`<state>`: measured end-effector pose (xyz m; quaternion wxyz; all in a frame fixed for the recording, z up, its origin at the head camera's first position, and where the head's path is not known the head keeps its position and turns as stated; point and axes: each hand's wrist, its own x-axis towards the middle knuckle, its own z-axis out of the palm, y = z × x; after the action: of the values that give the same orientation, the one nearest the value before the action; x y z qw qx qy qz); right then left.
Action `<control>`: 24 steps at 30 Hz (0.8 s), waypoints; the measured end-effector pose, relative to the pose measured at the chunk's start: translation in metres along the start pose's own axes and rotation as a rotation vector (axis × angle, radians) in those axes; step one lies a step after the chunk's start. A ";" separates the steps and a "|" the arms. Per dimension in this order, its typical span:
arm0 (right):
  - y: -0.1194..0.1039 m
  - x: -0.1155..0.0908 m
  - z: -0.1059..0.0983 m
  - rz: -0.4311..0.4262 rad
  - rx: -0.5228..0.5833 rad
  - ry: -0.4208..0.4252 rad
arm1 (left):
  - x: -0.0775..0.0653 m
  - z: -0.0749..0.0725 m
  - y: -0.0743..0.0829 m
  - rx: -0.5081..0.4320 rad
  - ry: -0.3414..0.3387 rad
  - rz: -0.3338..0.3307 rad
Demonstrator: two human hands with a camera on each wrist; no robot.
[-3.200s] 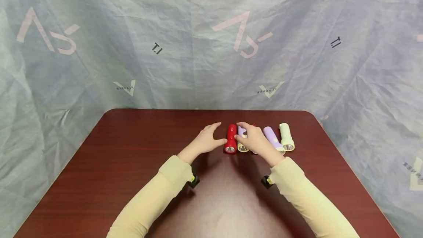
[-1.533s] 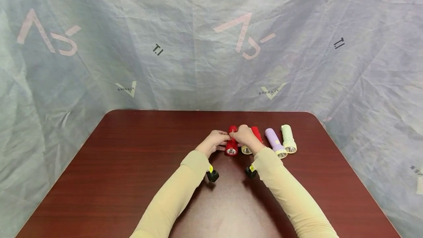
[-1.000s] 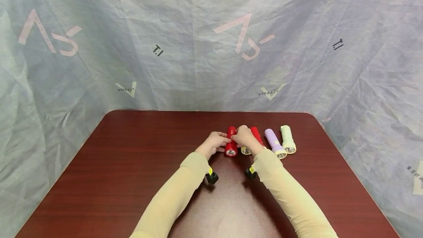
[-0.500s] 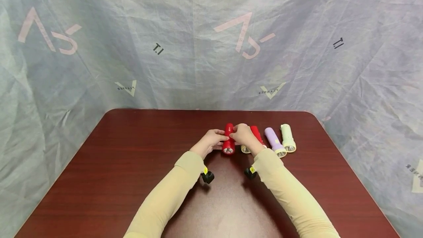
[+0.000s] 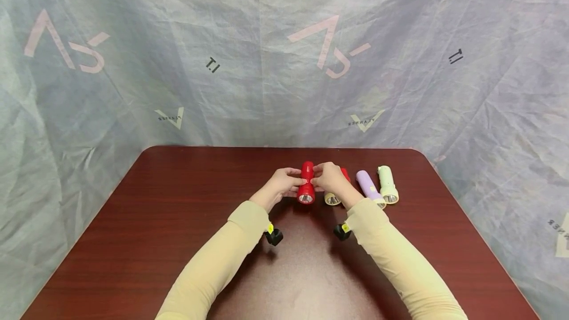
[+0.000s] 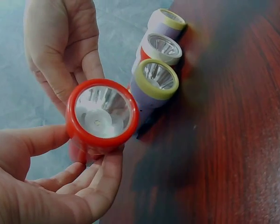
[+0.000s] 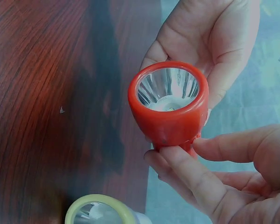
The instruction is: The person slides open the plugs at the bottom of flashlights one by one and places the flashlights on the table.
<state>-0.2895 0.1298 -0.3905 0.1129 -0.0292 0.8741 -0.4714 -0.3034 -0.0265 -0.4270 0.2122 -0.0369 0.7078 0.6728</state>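
A red flashlight (image 5: pixel 305 195), its lens facing the body, is held between both hands. My left hand (image 5: pixel 279 184) grips it from the left, thumb on one side and fingers curled beneath the head in the left wrist view. From the right, my right hand (image 5: pixel 332 180) pinches the same flashlight; in the right wrist view its thumb and fingers close round the neck below the red rim (image 7: pixel 170 123). Just right of it, partly behind the right hand, lies a purple flashlight with a yellow rim (image 5: pixel 332 200).
On the dark red wooden table (image 5: pixel 200 201), farther right, lie a red flashlight with a white rim (image 6: pixel 177 55), a second purple one (image 5: pixel 366 183) and a pale green one (image 5: pixel 386 184). Grey printed cloth (image 5: pixel 249 88) hangs behind the table edge.
Both hands, apart at first, have closed on the red flashlight. It has shifted left and up in the head view, away from the purple one beside it. The other flashlights stay put.
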 end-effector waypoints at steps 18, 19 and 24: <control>-0.002 -0.013 -0.002 -0.101 0.136 -0.027 | -0.017 -0.006 0.009 -0.003 0.031 0.047; 0.000 -0.013 -0.001 -0.100 0.151 -0.028 | -0.018 -0.006 0.009 -0.002 0.031 0.051; 0.004 -0.015 -0.001 -0.131 0.188 -0.030 | -0.023 -0.006 0.009 0.013 0.040 0.081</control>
<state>-0.2745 0.1350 -0.3912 0.0969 -0.0826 0.8207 -0.5570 -0.2868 -0.0371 -0.4107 0.1712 -0.0203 0.7170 0.6754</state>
